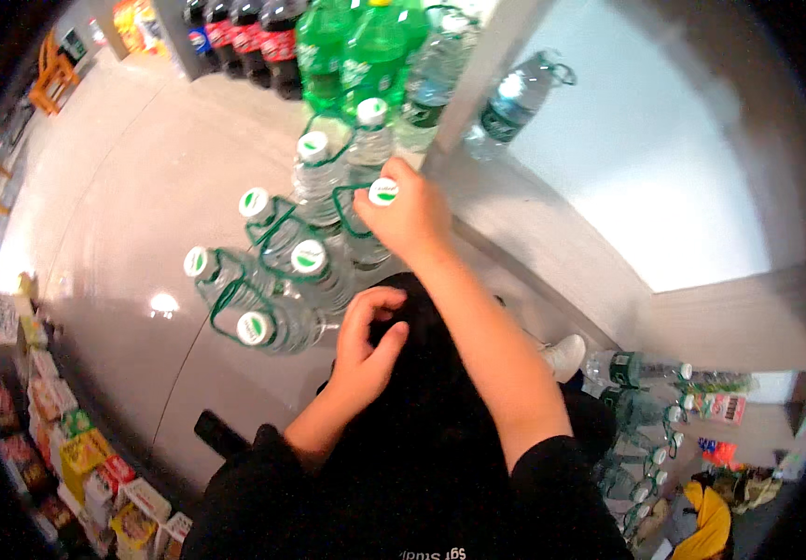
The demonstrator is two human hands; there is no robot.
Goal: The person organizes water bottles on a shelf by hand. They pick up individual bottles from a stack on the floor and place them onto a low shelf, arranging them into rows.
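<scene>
A: What are your right fingers doing, and how is that thing likely to handle?

B: Your right hand [414,222] is pinching a clear bottle [366,245] around its white cap [383,192], near the centre of the frame; if full, it is probably weighing heavily; its thin walls are likely yielding to squeezing, and slippery if wet; the neck or green loop [337,198] is offering the surest hold.

A: And your left hand [363,359]?

B: It is holding nothing, its fingers loosely curling, thumb apart; glossy floor [132,233] is filling the left; green bottles [370,65] are standing at the top; packets [86,453] are crowding the lower left.
</scene>
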